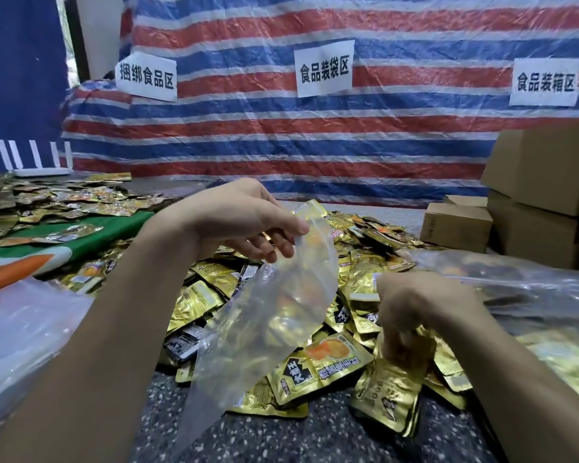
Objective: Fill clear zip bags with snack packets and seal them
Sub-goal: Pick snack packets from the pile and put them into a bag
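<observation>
Clear zip bag [281,315] hangs over the gold packet pile [358,272], pinched at its mouth by the left hand [248,225], while the right hand [411,312] grips a few gold snack packets [391,389], so filling is under way and these likely need guiding into the opening.

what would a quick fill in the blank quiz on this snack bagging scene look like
1. The left hand holds up a clear zip ____.
2. The right hand grips packets coloured ____.
3. The cardboard boxes stand on the person's ____ side.
4. On the striped tarp hang ____ white signs.

Missing words: bag; gold; right; three.
</observation>
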The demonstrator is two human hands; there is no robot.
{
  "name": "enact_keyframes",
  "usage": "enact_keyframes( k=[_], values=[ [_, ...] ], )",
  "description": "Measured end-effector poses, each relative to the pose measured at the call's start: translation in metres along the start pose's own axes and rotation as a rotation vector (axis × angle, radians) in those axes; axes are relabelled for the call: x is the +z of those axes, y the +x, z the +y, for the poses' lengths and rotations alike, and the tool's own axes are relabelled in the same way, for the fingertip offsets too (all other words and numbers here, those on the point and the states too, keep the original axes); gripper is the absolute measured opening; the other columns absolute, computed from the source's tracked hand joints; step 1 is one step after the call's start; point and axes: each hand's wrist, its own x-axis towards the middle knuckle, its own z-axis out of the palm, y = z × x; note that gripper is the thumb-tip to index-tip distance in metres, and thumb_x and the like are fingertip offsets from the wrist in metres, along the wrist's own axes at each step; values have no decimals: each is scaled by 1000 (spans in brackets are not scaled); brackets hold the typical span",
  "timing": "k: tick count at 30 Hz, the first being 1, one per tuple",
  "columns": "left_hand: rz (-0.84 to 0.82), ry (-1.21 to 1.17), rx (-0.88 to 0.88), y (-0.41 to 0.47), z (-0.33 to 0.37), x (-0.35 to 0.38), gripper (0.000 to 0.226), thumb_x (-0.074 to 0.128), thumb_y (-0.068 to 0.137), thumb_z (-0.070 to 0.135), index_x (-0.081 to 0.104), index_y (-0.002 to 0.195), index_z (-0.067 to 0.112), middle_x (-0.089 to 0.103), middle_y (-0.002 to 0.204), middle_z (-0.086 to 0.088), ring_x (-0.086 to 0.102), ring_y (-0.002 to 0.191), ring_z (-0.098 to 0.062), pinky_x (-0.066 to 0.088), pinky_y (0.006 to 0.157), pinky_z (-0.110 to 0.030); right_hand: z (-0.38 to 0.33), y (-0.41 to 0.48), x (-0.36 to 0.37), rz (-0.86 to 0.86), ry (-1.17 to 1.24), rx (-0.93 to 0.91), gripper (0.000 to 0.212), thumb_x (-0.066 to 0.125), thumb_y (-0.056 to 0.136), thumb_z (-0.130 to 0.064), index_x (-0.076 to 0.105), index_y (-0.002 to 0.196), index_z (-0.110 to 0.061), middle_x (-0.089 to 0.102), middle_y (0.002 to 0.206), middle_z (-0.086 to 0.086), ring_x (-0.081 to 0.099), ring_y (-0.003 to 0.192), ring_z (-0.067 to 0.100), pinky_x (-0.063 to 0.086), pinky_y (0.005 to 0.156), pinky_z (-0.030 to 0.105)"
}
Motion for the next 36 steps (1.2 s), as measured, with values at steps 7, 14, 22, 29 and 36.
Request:
enact_keyframes(
  k=[7,14,22,29,36],
  values=[
    [-6,10,-45,7,-2,11,24,75,87,26,74,76,4,73,72,-11,60,49,-12,45,42,-15,47,-52,-56,113,484,-168,17,77,81,-26,74,83,-9,75,81,9,73,73,22,60,57,32],
    [48,-36,-68,13,-3,22,22,74,89,21,74,81,1,75,74,-11,63,48,-12,47,42,-17,60,-61,-83,658,1506,-174,26,72,90,-27,63,83,-4,69,64,11,69,46,16,53,37,30],
    [7,-122,-86,15,2,29,17,66,93,12,73,91,-4,74,73,-12,64,48,-12,47,40,-16,18,-53,-55,679,1053,-218,25,62,97,-23,66,84,-3,69,79,15,71,55,16,59,50,31],
    [-21,-312,-65,15,7,32,16,64,94,9,71,95,-5,72,71,-13,68,53,-15,52,46,-19,-13,-48,-39,642,990,-276,34,61,96,-30,67,76,-4,65,73,13,69,68,32,59,48,37],
    [52,-344,-39,17,4,29,18,59,93,14,73,85,6,68,67,-3,62,53,-10,51,52,-16,-17,-38,-41,391,1404,-233,44,54,101,-32,57,121,7,60,105,22,70,87,40,58,67,65]
  ],
)
